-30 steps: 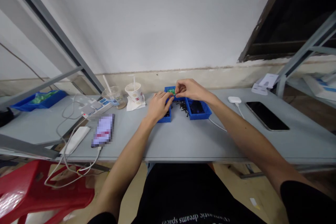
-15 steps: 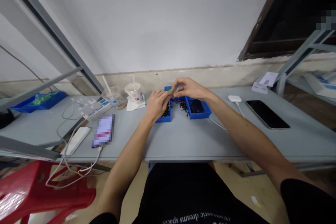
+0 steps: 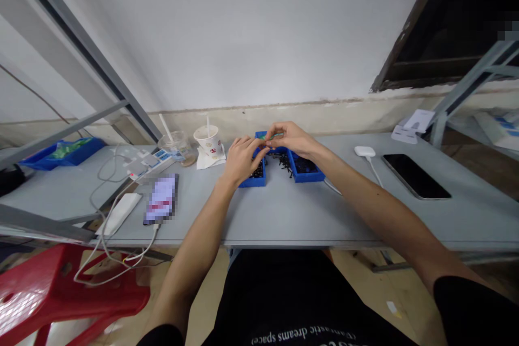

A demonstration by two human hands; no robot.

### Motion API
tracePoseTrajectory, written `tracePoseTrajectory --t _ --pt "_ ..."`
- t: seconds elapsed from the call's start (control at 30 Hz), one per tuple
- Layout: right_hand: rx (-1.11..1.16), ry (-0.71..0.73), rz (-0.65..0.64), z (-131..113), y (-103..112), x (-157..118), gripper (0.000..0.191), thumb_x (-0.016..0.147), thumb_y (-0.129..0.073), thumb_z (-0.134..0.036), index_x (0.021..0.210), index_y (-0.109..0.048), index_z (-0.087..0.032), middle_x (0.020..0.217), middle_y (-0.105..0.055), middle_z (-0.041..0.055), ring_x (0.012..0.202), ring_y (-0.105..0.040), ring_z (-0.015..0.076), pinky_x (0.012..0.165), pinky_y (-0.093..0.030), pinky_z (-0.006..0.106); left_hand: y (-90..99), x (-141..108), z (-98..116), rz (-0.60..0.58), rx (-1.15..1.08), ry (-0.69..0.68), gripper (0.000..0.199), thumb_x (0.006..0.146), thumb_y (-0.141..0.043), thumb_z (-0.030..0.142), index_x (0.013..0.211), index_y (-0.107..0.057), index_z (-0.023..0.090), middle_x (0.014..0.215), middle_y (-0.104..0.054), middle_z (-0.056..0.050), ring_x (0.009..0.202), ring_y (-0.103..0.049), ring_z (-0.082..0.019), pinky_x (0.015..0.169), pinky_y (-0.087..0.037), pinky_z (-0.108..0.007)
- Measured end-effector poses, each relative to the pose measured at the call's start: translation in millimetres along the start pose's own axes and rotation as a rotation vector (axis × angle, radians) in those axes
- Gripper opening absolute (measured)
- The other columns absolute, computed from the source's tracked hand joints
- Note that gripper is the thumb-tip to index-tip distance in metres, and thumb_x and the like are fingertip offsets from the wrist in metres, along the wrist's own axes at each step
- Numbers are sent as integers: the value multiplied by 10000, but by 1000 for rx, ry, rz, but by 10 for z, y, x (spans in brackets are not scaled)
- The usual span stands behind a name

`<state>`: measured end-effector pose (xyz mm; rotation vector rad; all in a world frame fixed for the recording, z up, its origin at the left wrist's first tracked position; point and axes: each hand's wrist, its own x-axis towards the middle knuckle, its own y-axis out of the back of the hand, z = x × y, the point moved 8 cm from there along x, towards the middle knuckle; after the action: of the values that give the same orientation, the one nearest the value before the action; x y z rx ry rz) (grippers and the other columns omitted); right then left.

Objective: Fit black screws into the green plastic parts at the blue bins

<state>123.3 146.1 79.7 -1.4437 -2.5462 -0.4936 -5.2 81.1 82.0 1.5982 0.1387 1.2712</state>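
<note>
My right hand (image 3: 292, 139) pinches a thin green piece (image 3: 276, 135) between its fingertips, above the far edge of a blue plastic tray (image 3: 312, 175). My left hand (image 3: 243, 161) is curled just beside it, over the tray's left section (image 3: 252, 184). Its fingertips nearly meet my right hand, and they hide whatever lies between them. Small black parts (image 3: 284, 161) lie heaped in the tray and spill across its middle.
On the grey table stand a paper cup (image 3: 208, 141), a transparent cup (image 3: 174, 146), a power strip (image 3: 150, 162), a pixelated phone (image 3: 161, 200) and a black phone (image 3: 416, 175). A blue tray (image 3: 62, 154) holds green pieces at far left. A red stool (image 3: 60, 294) sits below.
The green piece now sits further right, at my right hand's fingertips. My hands have drawn slightly apart, and the view has shifted a little.
</note>
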Motion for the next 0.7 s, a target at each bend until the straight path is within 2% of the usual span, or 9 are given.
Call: tracePoseTrajectory --t 0.17,0.27,0.37,0.47,0.6,0.7 --pt "-40 -26 113 90 4 24 107 805 -767 -166 821 -662 -179 853 -707 22 733 -647 137 736 -562 304 0 -4 -62 11 16 31 280 1095 -487 420 1083 -689 227 962 -747 -59 950 -652 -243 898 -452 -389" --pt "-334 -35 132 153 38 36 87 851 -704 -104 899 -698 -176 897 -752 56 802 -689 173 769 -557 312 41 -2 -161 17 38 96 252 1079 -508 407 1039 -675 223 953 -738 -59 968 -642 -251 912 -449 -397" --pt "-813 -14 -7 251 -38 11 156 879 -655 -64 943 -760 -161 889 -778 91 876 -713 223 809 -508 327 31 -13 -309 -26 104 189 240 1052 -513 350 920 -659 213 947 -708 -83 1006 -618 -273 930 -450 -414" --pt "-1110 24 -194 396 -171 -53 209 907 -635 -76 1015 -793 -158 936 -797 120 937 -727 261 796 -459 333 -33 -47 -452 -98 172 275 299 1029 -518 331 786 -641 209 932 -669 -102 1029 -601 -296 938 -452 -434" --pt "-1210 100 -304 479 -302 -90 189 940 -642 -127 1037 -798 -170 986 -806 125 965 -727 260 765 -413 322 -57 -88 -562 -97 189 360 426 1063 -472 427 741 -648 209 927 -646 -106 1027 -599 -302 934 -457 -443" --pt "-1198 135 -320 486 -361 -89 156 949 -641 -153 963 -795 -173 956 -806 116 903 -721 243 736 -383 317 -37 -78 -554 -49 173 343 446 1084 -439 452 784 -662 209 930 -648 -95 1004 -605 -281 929 -461 -424"
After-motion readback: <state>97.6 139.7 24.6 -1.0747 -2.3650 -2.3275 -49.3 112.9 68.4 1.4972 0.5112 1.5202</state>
